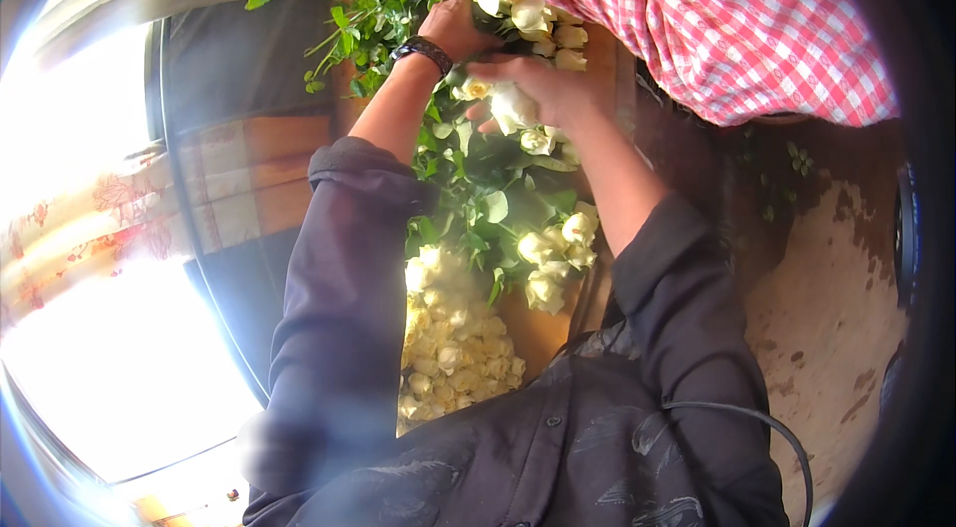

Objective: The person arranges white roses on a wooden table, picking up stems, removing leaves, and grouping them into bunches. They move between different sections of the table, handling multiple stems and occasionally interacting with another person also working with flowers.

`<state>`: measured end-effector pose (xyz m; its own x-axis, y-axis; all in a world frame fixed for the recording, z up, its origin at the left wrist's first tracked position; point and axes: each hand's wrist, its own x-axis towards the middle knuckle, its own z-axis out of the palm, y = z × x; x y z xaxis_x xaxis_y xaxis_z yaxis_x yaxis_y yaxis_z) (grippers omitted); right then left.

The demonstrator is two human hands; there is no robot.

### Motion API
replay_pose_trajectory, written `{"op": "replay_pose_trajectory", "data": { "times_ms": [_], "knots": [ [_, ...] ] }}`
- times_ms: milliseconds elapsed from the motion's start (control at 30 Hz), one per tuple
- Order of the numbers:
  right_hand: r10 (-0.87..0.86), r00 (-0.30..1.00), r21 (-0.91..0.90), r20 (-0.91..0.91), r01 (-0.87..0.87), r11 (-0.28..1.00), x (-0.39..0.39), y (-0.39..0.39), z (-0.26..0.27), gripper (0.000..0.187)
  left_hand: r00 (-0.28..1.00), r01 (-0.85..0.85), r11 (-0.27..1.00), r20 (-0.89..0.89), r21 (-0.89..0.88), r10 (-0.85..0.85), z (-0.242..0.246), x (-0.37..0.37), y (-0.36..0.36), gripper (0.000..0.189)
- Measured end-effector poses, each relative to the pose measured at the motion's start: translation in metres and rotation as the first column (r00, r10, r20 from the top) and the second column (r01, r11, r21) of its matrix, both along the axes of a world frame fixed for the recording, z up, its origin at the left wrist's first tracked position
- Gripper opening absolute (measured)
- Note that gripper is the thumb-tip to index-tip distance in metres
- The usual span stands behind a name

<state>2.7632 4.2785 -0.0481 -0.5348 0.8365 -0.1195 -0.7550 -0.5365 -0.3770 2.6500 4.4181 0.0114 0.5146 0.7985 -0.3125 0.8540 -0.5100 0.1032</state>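
White roses with leafy stems (478, 176) lie across a wooden table before me. My left hand (457, 23), with a dark band (423, 52) at its wrist, reaches in among the green foliage beside the far rose heads (532, 15). Its fingertips are hidden, so its grip does not show. Blurred by motion, my right hand (549, 86) is at a white rose (512, 108), fingers spread around the bloom. Whether they close on its stem cannot be seen. Nearer my body are a small cluster of roses (556, 250) and a dense heap of cream rose heads (455, 355).
Another person's red-and-white checked sleeve (672, 11) reaches over the table's far right. Bright windows with a patterned curtain (97, 221) stand on the left. The stained floor (821, 318) shows at right. A black cable (777, 426) curves past my right sleeve.
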Motion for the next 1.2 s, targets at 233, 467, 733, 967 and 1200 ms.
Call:
{"op": "replay_pose_trajectory", "data": {
  "times_ms": [233,467,733,967,1200],
  "knots": [
    [-0.152,0.977,-0.093,0.15,0.167,0.982,-0.029,-0.024,0.039,0.051,0.978,0.195,0.974,-0.092,0.116,-0.185,-0.026,0.001,0.028,0.099],
    [-0.239,0.969,-0.145,-0.066,0.228,0.963,-0.033,-0.014,-0.005,0.055,0.98,0.199,0.973,-0.012,0.115,-0.199,-0.016,-0.016,0.037,0.073],
    [-0.185,0.966,-0.076,-0.179,0.174,0.982,0.012,0.01,-0.04,0.048,0.837,-0.2,0.934,0.548,0.295,0.007,0.044,-0.051,-0.066,0.045],
    [-0.096,0.953,-0.232,-0.287,0.028,0.972,0.027,0.045,-0.019,0.048,0.019,-0.728,0.539,0.774,-0.423,0.633,0.037,-0.077,-0.168,0.022],
    [0.037,0.992,-0.346,0.121,0.007,0.938,0.027,0.045,0.009,0.046,-0.482,-0.228,0.35,0.418,-0.909,0.77,-0.008,-0.074,-0.142,0.035]
  ]
}}
